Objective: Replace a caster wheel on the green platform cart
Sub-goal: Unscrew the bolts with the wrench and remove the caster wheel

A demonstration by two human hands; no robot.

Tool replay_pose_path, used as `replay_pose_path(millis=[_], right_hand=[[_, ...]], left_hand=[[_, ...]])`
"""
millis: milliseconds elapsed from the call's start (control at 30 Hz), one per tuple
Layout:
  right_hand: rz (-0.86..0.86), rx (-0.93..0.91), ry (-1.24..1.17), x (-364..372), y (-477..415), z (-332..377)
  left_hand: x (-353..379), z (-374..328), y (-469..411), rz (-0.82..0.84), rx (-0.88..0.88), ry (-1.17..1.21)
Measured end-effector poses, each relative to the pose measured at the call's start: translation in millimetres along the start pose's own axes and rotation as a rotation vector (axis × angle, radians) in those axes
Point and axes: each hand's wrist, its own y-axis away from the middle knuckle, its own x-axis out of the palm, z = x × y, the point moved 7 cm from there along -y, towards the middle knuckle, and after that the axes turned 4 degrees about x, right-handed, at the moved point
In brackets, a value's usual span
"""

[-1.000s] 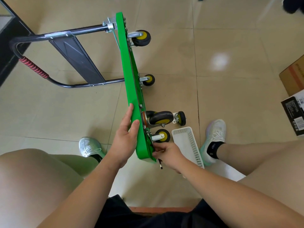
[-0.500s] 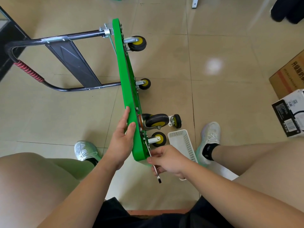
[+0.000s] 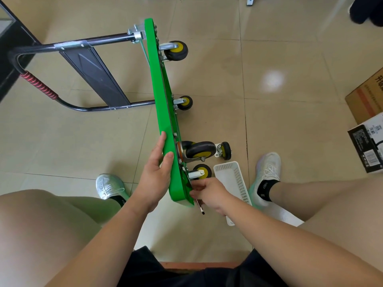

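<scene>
The green platform cart (image 3: pixel 160 96) stands on its side on the tiled floor, wheels pointing right and its black handle (image 3: pixel 68 45) lying to the left. My left hand (image 3: pixel 155 177) holds the near end of the deck, thumb over its top edge. My right hand (image 3: pixel 209 193) grips a small metal tool (image 3: pixel 200 206) at the deck's near corner, just below the nearest yellow-hubbed caster (image 3: pixel 202 172). A larger black caster (image 3: pixel 199 151) sits above it on the deck. A loose caster (image 3: pixel 224 151) lies on the floor to the right.
A white perforated basket (image 3: pixel 235 179) lies on the floor beside my right foot (image 3: pixel 266 175). My left foot (image 3: pixel 109 186) is left of the cart. Cardboard and black-and-white boxes (image 3: pixel 367 129) sit at the right edge. Dark furniture stands far left.
My right hand pulled back a little from the near corner with the tool, then returned close to it. My left hand has kept its hold on the deck.
</scene>
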Motion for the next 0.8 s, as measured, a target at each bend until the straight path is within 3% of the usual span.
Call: replay_pose_path(millis=[333,533,800], right_hand=[[0.049,0.018,-0.091,-5,8,-13],[0.183,-0.013,-0.085,-10,43,-1],[0.163,0.014,-0.125,0,51,20]], left_hand=[[3,-7,1,0.000,0.016,-0.013],[4,-8,3,0.010,0.010,0.005],[3,-9,3,0.001,0.016,-0.010]])
